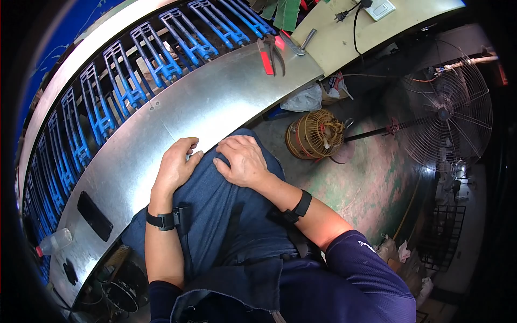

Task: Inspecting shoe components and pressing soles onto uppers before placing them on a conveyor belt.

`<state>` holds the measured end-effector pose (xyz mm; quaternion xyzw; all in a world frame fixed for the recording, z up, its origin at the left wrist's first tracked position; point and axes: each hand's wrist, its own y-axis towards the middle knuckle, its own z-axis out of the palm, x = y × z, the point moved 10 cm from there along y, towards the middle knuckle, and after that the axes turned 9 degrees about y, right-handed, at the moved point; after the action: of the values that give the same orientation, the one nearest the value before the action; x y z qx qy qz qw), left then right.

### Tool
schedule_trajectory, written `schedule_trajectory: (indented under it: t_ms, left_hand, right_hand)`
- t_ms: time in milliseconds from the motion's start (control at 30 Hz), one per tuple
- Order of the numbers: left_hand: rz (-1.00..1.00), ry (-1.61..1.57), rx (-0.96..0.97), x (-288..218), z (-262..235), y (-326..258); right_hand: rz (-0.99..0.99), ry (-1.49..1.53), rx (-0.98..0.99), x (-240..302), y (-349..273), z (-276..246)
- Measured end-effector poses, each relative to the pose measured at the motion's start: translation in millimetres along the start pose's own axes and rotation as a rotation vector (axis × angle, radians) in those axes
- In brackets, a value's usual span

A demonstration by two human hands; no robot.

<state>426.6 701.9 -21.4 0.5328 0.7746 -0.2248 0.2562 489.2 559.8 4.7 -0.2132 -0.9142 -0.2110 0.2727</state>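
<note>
My left hand point(179, 163) rests loosely curled at the near edge of the metal worktop point(199, 102), beside my lap. Its thumb stands apart from the fingers, and nothing shows clearly between them. My right hand point(243, 160) lies with spread fingers on my knee, over the dark blue trousers point(215, 207). Past the worktop runs a row of blue metal fork-shaped parts point(161, 64). Red-handled pliers point(266, 58) and a small hammer point(301, 46) lie toward the worktop's far right end, away from both hands.
On the worktop's left are a black phone point(95, 215), a clear bottle point(56, 241) and a small black object point(70, 273). A cream table point(344, 32) carries a plug and white socket box. To the right stand a wicker cage-like basket point(308, 134) and a large fan point(442, 112).
</note>
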Motion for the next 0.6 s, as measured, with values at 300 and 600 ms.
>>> schedule_trajectory:
  t_ms: [300,600]
  left_hand:
    - [-0.004,0.006,0.0,-2.1,1.5,2.0]
    - [-0.014,0.029,0.008,-4.7,4.1,4.8]
  right_hand:
    - [0.016,-0.041,0.017,-4.4,-0.4,-0.2]
    - [0.02,-0.045,0.026,-8.4,-0.6,-1.4]
